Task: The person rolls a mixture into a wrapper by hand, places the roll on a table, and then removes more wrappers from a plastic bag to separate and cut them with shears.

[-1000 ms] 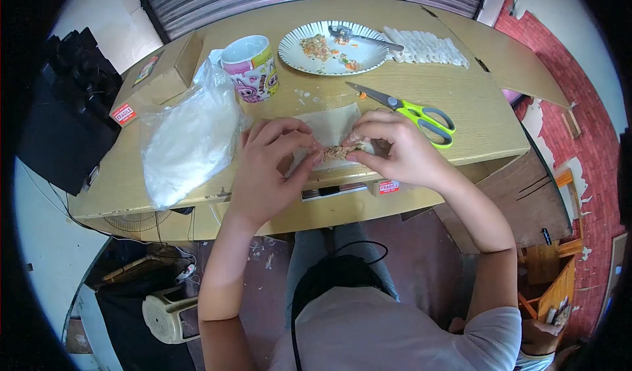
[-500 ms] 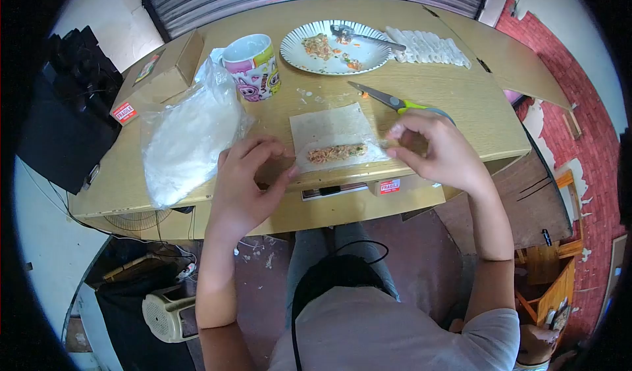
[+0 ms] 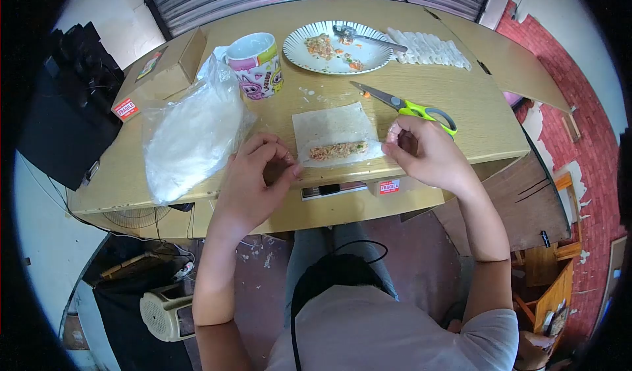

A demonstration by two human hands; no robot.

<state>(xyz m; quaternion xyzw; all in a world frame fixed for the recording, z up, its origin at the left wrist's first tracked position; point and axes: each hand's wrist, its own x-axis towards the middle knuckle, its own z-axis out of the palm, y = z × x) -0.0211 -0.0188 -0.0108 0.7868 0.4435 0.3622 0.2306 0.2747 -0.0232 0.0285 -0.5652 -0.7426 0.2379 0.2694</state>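
A thin white spring roll wrapper (image 3: 326,126) lies near the table's front edge, its near edge folded up against a strip of minced filling (image 3: 339,150) with orange and green bits. My left hand (image 3: 260,173) is at the wrapper's left corner, thumb and forefinger brought together on it. At the right end, my right hand (image 3: 421,150) pinches the wrapper's other corner between thumb and fingers. Scissors (image 3: 401,104) with green handles lie just beyond my right hand. Left of my left hand rests a clear plastic bag (image 3: 191,140) with white contents.
A paper plate (image 3: 296,53) holds leftover filling and a spoon (image 3: 368,38). Beside it, several finished white rolls (image 3: 431,48) lie in a row. A printed mug (image 3: 257,68) and a cardboard box (image 3: 158,68) stand at the left. Below the tabletop is an open shelf (image 3: 349,203).
My right hand has moved slightly left and closed on the wrapper's right corner, uncovering more of the scissors' handles. My left hand has closed in on the left corner.
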